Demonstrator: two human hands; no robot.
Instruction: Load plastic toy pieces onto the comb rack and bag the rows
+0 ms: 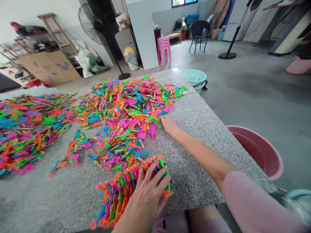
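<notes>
My left hand (150, 189) lies over a tight row of small plastic toy guns (119, 194) near the table's front edge. Its fingers curve across the right end of the row, with the thumb on the near side. The toys stand side by side in pink, green, blue and orange, with orange cup-like ends along both edges. Farther out, my right hand (169, 125) touches the right border of a large loose pile of the same bright toys (136, 100). The fingers there are mostly hidden behind the hand, so anything in them does not show.
Another heap of toys (26, 129) covers the left of the speckled grey table (194, 129). A small cluster (75, 149) lies between heap and pile. Right of the table are a pink tub (267, 152) and a light green basin (194, 76). A standing fan (98, 26) is behind.
</notes>
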